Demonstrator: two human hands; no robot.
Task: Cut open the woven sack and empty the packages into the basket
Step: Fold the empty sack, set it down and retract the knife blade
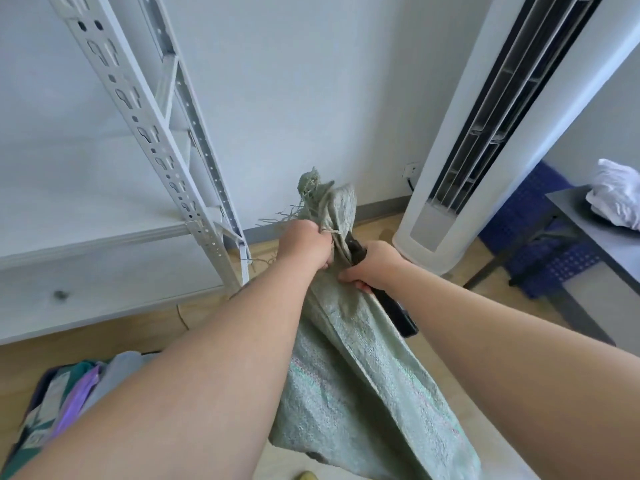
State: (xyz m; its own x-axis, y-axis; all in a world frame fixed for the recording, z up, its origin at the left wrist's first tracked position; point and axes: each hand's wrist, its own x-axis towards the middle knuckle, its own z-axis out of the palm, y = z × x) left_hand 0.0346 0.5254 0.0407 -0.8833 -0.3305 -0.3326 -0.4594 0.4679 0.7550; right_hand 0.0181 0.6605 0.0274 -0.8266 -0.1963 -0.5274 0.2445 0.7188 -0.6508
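Left hand (304,245) is clenched round the bunched neck of one pale green woven plastic sack (349,368), just below the frayed top, where loose strands are sticking out. Right hand (372,268) is wrapped round one dark, long-handled cutting tool (393,306); the front end is pushed up against the gathered neck right beside the left hand, and the blade itself can't really be made out. The dark handle end pokes out behind the right hand along the sack's right edge. So two hands, both gripping, nearly touching each other at the neck.

The sack is held up off the wooden floor (145,327) and hangs down toward the bottom edge of the view, between the two forearms.

At the bottom left corner, a pile of soft packages (69,393) in purple, teal and grey is seen; count can't be told. One white metal shelving rack (152,133) stands left, one white tower air conditioner (485,133) right, and blue plastic crates (540,237) are stacked under one grey table (595,230) at the far right.
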